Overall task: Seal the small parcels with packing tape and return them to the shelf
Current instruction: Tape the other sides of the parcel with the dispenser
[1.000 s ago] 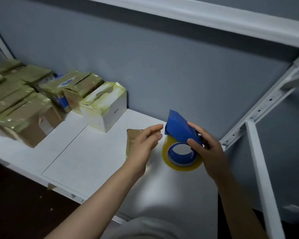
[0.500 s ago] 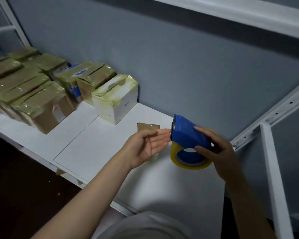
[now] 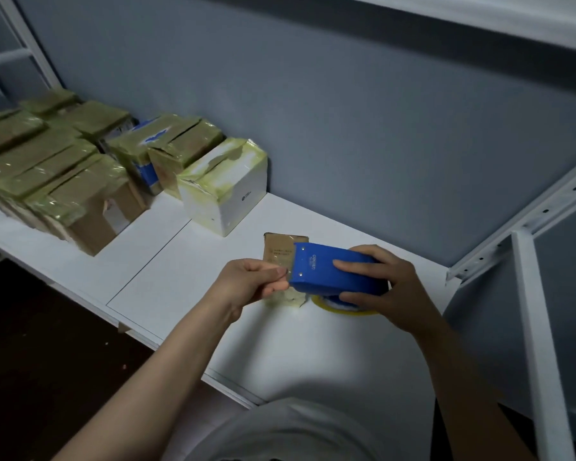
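Right hand (image 3: 384, 289) grips blue dispenser (image 3: 330, 269), half hiding small parcel (image 3: 278, 249); left hand (image 3: 246, 284) pinches barely visible tape end (image 3: 289, 265); shelf (image 3: 180, 277) open leftward

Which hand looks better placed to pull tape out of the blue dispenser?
Left, probably: the left hand seems to pinch the tape end at the front edge of the blue dispenser, while the right hand grips its body, steadying it.
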